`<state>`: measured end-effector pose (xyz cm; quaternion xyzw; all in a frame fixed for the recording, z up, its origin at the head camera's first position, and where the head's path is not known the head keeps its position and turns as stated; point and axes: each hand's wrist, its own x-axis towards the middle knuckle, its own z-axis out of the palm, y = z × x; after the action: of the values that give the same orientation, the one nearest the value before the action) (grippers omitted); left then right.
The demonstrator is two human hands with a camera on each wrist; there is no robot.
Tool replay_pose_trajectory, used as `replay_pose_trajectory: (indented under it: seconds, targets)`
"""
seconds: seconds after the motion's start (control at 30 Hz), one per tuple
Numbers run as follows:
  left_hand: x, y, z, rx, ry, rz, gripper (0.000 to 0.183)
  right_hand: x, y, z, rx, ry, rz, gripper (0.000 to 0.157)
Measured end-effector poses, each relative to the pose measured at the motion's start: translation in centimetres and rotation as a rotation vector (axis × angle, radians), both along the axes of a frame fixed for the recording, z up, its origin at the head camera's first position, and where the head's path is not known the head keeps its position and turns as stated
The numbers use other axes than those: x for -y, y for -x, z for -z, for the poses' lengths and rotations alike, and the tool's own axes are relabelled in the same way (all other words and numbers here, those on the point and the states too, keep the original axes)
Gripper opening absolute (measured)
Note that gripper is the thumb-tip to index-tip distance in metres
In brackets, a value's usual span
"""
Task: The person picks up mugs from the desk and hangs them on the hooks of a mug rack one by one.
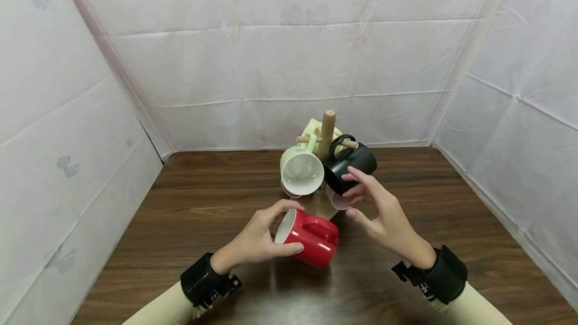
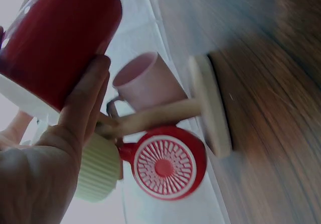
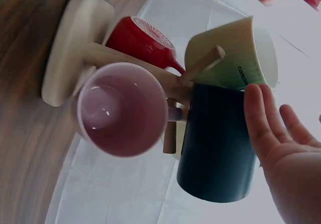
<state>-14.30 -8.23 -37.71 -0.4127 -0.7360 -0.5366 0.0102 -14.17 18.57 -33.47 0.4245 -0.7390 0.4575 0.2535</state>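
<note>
My left hand grips a glossy red mug with a white inside, thumb on the near side and fingers over the far side. The mug lies tilted on its side in the grasp, mouth toward the palm and handle facing up. To the right, my right hand holds nothing, its fingers spread and slightly bent. Its fingertips overlap a black mug, which hangs by its handle on a peg of a wooden mug tree. Below the black one hangs a pink mug, its mouth facing the right wrist camera.
A ribbed pale green mug hangs on the tree's left side, with a pale yellow mug behind. Lower down hangs another red mug with a patterned base. The dark wooden table meets white sheet walls at back and sides.
</note>
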Motion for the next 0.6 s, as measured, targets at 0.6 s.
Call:
replay_pose_trajectory:
  seconds: [0.6]
  targets:
    - [-2.2,-0.9,0.5,0.152,-0.174,0.058,0.056,1.4,-3.0,4.3,0.193,-0.087,-0.093,0.092]
